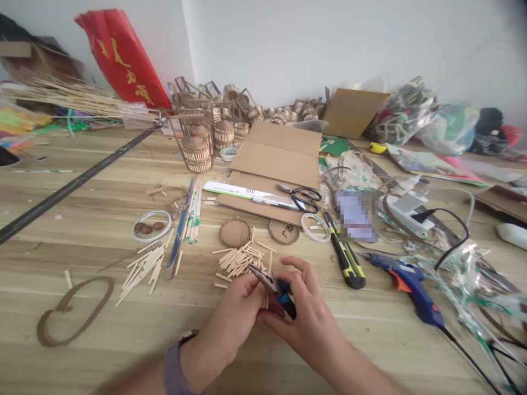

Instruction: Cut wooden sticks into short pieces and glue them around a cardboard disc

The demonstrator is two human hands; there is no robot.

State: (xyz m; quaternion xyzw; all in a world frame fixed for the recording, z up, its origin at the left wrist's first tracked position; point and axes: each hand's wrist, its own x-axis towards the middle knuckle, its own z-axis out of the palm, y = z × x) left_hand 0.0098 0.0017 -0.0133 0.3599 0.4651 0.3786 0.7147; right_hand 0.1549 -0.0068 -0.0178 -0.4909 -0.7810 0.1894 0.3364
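Observation:
Both my hands meet low in the middle of the wooden table. My right hand [307, 315] is closed round small blue-handled pliers [275, 288], whose metal jaws point up and left. My left hand [234, 312] is curled beside the jaws, pinching thin wooden sticks [266, 300] that hang down between the two hands. Just beyond my fingers lies a loose pile of short cut sticks [239, 259]. Two round cardboard discs [234, 232] lie behind that pile.
Right of my hands lie a yellow-black utility knife [346, 255] and a blue glue gun [411, 282] with its cord. Scissors [302, 197] rest on flattened cardboard [274, 159]. More sticks [144, 269], a tape ring [151, 226] and a cardboard loop [74, 310] lie left. Small woven baskets [197, 148] stand behind.

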